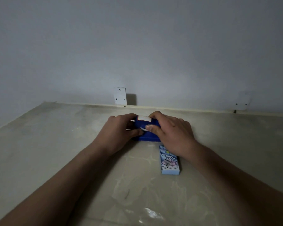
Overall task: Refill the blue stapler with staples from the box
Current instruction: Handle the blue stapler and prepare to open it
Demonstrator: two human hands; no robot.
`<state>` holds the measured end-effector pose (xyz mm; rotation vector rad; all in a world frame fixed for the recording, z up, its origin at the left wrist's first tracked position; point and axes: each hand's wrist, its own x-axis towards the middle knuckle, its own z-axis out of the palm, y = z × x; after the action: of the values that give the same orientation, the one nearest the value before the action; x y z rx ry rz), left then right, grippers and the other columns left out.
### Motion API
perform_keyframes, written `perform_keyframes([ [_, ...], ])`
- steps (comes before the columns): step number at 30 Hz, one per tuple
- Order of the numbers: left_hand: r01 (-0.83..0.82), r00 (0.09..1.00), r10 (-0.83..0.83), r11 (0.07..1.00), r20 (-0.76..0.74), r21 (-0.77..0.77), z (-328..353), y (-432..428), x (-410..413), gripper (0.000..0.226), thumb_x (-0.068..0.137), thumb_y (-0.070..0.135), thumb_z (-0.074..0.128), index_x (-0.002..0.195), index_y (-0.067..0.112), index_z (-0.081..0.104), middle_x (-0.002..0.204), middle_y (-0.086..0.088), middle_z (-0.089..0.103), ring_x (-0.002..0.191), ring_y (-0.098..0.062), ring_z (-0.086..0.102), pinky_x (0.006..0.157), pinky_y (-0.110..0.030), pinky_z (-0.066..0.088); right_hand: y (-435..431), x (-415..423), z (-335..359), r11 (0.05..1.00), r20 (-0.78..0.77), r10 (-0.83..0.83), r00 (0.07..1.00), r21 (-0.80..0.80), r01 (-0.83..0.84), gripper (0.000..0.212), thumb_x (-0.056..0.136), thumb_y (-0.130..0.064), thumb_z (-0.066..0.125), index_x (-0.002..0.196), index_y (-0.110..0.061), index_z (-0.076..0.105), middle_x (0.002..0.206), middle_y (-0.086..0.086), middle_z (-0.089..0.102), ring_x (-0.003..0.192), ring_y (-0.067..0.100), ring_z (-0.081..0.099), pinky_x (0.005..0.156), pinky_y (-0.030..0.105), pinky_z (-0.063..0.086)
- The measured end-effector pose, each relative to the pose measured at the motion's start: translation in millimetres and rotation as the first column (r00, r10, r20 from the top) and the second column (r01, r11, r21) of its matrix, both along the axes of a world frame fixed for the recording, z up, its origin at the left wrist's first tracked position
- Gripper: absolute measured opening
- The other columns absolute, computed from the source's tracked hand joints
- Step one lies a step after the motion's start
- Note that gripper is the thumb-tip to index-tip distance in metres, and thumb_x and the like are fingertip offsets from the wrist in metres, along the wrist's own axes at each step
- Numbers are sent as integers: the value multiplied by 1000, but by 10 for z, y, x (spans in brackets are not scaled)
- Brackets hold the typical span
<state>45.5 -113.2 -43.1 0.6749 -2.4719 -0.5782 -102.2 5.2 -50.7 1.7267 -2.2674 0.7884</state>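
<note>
**Both hands clamp the blue stapler (147, 126), one on each end, on the table.**

The left hand (119, 128) curls round the stapler's left end and the right hand (171, 132) round its right. The thumbs meet on the near face at a pale sliver (143, 128) too small to identify. This looks like the loading step, and it would go best with the left hand pinning the body down while the right thumb works squarely and gently. The staple box (170, 162) lies just nearer than the right hand, partly under the wrist. Beyond the hands is a grey wall (137, 46), beneath them a worn beige table (55, 144), and past the fingertips a small white bracket (120, 96).
</note>
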Motion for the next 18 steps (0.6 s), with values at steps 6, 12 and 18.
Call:
perform_keyframes([
  [6, 3, 999, -3, 1000, -34, -11, -20, -2, -4, 28, 80, 28, 76, 106, 28, 67, 89, 11, 77, 84, -5, 70, 76, -26, 52, 29, 16, 0, 1000, -7, 1, 1000, -25, -1, 26, 95, -55, 37, 109, -35, 45, 103, -10, 68, 81, 19, 60, 66, 33, 33],
  [12, -7, 999, 5, 999, -52, -44, -77, -24, -3, 31, 80, 30, 76, 109, 29, 65, 90, 8, 77, 86, -13, 71, 71, -26, 49, 7, 24, 0, 1000, -40, -9, 999, -23, 8, 28, 94, -55, 38, 111, -34, 46, 104, -9, 68, 85, 21, 61, 67, 32, 31],
  [18, 39, 999, -42, 993, -24, -112, -96, -20, -10, 34, 84, 25, 73, 118, 28, 67, 104, 4, 77, 99, -15, 71, 88, -32, 53, 26, -23, 62, 995, 42, 1, 999, -101, 3, 27, 97, -52, 35, 111, -30, 42, 86, -12, 55, 70, 14, 54, 57, 29, 34],
])
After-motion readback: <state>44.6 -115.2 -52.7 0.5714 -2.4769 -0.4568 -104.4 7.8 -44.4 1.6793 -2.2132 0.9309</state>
